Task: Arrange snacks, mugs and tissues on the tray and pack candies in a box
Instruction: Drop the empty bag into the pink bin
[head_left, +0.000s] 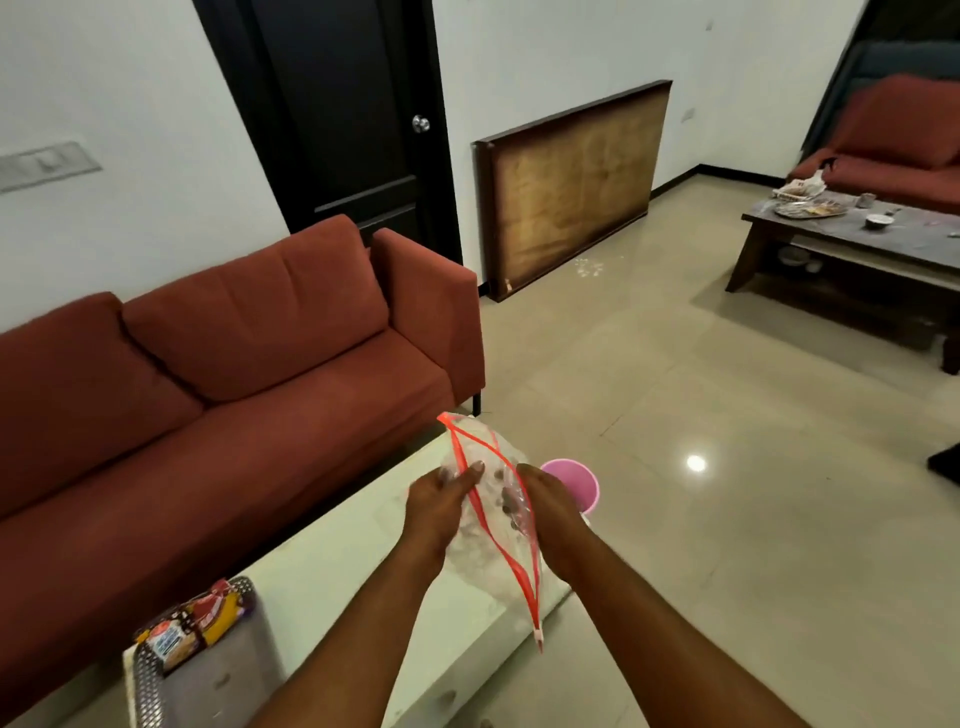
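Observation:
Both my hands hold a clear zip bag (485, 545) with an orange-red seal strip above the white table (332, 561). My left hand (441, 504) grips the bag's left lip and my right hand (550, 514) grips its right lip, so the mouth is spread apart. Small dark candies show through the plastic. At the lower left a metal tray (150, 686) with a perforated rim carries a few snack packets (192, 623). Just beyond my right hand, a pink cup (576, 483) stands at the table's far end.
A red sofa (234, 374) runs along the table's left side. Shiny tiled floor (727, 493) lies to the right. A dark coffee table (852, 244) with dishes stands far right. A framed board (571, 187) leans on the wall beside a dark door (343, 114).

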